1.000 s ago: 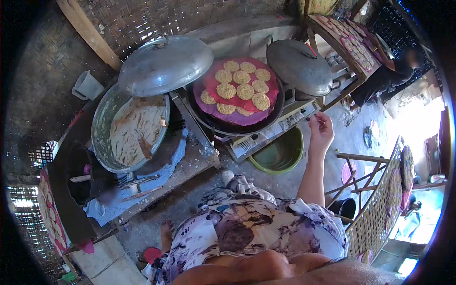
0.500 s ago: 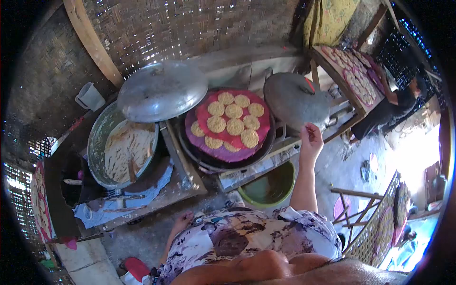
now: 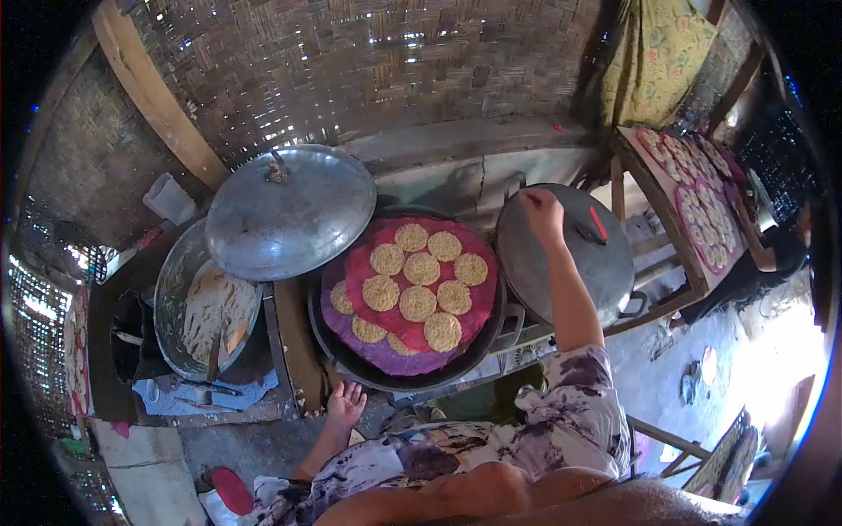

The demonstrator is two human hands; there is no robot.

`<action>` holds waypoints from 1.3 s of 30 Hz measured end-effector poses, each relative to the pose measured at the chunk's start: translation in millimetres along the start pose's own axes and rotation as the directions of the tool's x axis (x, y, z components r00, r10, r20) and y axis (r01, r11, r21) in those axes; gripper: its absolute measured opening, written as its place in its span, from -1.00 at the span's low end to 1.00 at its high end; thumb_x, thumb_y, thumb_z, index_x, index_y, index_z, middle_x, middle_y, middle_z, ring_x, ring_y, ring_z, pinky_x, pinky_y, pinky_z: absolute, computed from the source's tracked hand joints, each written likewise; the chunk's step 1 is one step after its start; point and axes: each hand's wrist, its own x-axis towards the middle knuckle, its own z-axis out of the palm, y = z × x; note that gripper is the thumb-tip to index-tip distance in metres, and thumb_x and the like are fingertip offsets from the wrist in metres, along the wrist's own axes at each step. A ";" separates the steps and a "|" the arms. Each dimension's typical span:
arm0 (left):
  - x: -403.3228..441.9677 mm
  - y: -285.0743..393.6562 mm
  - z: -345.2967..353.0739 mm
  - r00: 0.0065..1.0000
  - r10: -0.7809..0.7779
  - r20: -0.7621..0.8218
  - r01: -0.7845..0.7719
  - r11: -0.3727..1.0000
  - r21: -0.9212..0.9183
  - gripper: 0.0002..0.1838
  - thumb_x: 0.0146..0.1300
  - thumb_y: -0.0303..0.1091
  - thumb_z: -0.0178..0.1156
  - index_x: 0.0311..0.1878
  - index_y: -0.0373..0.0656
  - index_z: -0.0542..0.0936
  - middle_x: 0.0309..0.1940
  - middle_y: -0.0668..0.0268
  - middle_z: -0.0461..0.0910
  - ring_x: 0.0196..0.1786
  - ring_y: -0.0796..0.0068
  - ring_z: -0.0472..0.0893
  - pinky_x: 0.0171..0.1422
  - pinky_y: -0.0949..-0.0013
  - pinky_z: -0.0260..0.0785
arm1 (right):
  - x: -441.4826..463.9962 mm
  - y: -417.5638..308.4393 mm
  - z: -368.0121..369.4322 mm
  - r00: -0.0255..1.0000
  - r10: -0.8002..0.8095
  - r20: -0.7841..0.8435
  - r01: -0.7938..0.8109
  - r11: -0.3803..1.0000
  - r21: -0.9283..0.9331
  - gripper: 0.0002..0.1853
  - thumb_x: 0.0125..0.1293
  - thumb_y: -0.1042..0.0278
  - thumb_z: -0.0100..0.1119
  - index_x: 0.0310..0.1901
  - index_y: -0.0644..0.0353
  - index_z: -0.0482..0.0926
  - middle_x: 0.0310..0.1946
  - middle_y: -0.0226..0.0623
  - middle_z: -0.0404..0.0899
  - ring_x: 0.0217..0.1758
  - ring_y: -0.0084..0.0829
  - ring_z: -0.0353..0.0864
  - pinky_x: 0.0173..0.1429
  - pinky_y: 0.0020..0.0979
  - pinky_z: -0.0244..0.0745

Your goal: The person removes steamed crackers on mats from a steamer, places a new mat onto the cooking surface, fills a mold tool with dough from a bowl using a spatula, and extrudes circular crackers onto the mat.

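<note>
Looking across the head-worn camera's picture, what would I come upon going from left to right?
A basin of pale mixture, a silver lid, a pan with round cakes on a red sheet, a lidded pot, a board bearing more round pieces, a person in dark clothing.

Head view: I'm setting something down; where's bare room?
The ledge between the woven wall and the pan looks mostly bare, as does the floor between the lidded pot and bamboo rack. Round cakes crowd the pan and right table.
</note>
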 end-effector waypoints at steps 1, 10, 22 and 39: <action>-1.5 -1.2 4.6 0.995 0.051 -0.091 -0.053 0.998 -0.017 -0.78 0.22 -0.17 0.05 -0.17 -0.08 0.47 -0.24 0.43 0.54 -0.15 0.47 0.48 0.05 0.25 0.25 | 12.7 7.9 15.0 0.998 -0.002 0.070 0.006 0.998 -0.055 -0.83 0.10 0.33 0.14 -0.30 0.19 0.59 -0.45 -0.24 0.54 -0.43 -0.34 0.53 -0.28 -0.38 0.42; -59.6 -9.0 43.4 0.960 0.128 -0.249 -0.119 0.992 0.051 -0.83 0.14 -0.43 0.12 -0.17 -0.03 0.51 -0.42 0.44 0.52 -0.35 0.53 0.52 -0.10 0.30 0.40 | 70.2 84.6 140.1 0.678 -0.003 0.735 0.371 0.864 -0.339 -0.68 0.06 0.38 0.00 -0.10 -0.01 0.54 -0.19 -0.22 0.55 -0.14 -0.22 0.54 -0.08 -0.28 0.44; -99.4 -15.7 69.6 0.968 0.053 -0.246 -0.072 0.995 -0.070 -0.81 0.21 -0.44 0.04 -0.11 0.00 0.46 -0.37 0.43 0.51 -0.26 0.47 0.54 -0.07 0.29 0.38 | 54.7 142.7 215.6 0.297 0.034 0.954 0.593 0.776 -0.213 -0.61 0.06 0.39 0.07 0.00 0.07 0.46 -0.17 -0.28 0.51 -0.10 -0.29 0.49 -0.05 -0.28 0.39; -107.3 -17.3 93.6 0.917 0.151 -0.369 -0.134 0.988 0.070 -0.86 0.20 -0.45 0.06 -0.16 -0.11 0.47 -0.40 0.43 0.49 -0.34 0.52 0.52 -0.20 0.37 0.44 | 70.4 157.7 204.6 0.212 0.097 0.972 0.695 0.685 -0.220 -0.64 0.09 0.42 0.07 -0.01 0.12 0.44 -0.34 -0.36 0.48 -0.31 -0.45 0.49 -0.29 -0.41 0.45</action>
